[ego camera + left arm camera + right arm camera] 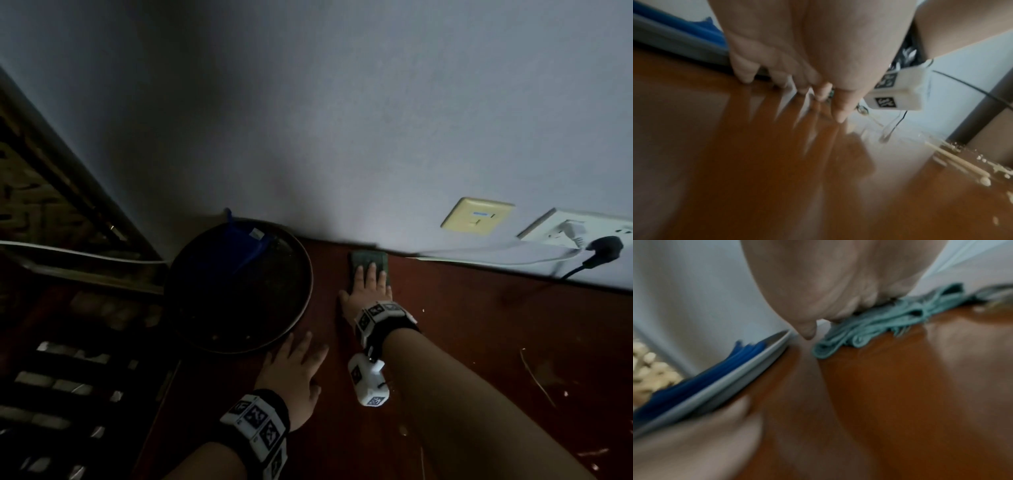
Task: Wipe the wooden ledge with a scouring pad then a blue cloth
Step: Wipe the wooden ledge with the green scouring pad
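The green scouring pad [369, 264] is lying flat on the wooden ledge [479, 325], at its far edge just beside the wall [342, 120]. The right hand [368, 291] is pressing it from above with straight, spread fingers, not gripping it. The pad is looking thin, light and soft, with frayed edges, so it is probably bending easily; I think flat pressure on its middle is the best hold, because the glossy wood is letting it slide. The blue cloth [245, 245] is waiting in the dark round tray [301, 308] at the left. The left hand [294, 373] is resting open on the ledge, its fingertips [745, 76] near the tray rim. At the far right, two plugs are sitting in a wall socket [579, 233].
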{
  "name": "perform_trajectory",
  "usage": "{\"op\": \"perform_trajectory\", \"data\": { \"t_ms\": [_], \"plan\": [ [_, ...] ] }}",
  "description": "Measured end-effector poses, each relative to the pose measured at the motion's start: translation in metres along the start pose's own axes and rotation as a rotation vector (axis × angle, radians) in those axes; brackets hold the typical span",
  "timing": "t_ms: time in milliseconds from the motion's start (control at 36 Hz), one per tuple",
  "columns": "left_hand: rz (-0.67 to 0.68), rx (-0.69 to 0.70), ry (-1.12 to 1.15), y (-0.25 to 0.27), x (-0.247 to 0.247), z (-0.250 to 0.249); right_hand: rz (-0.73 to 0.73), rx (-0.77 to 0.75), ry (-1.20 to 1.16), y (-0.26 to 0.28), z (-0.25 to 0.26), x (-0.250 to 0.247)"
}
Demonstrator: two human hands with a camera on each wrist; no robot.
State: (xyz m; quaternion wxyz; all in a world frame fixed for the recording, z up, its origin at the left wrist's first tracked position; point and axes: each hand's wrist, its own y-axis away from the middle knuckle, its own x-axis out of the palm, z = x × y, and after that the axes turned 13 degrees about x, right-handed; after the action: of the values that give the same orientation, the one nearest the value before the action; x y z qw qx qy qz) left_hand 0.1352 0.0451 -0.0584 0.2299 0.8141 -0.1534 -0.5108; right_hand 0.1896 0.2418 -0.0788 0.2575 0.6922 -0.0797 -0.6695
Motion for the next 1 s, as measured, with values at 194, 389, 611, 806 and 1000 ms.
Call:
{"op": "perform_trajectory", "data": {
  "t_ms": [194,389,611,806,1000],
  "plan": [
    [0.049,-0.053,0.003,-0.004,-0.008,-0.016,-0.059,0.04,-0.184,0.002,-0.02,-0.005],
    [0.055,-0.105,-0.022,-0.01,-0.008,-0.023,0.003,-0.056,-0.25,0.003,-0.03,-0.033],
    [-0.029,-0.017,-0.065,-0.039,-0.017,-0.03,0.18,0.074,-0.736,-0.009,-0.096,-0.091],
    [0.021,-0.055,-0.024,-0.066,-0.025,-0.032,0.151,0.237,-0.546,-0.022,-0.189,-0.125],
    [0.04,-0.045,-0.055,-0.065,-0.021,-0.03,0.005,0.247,-0.617,-0.033,-0.215,-0.085]
  ]
}}
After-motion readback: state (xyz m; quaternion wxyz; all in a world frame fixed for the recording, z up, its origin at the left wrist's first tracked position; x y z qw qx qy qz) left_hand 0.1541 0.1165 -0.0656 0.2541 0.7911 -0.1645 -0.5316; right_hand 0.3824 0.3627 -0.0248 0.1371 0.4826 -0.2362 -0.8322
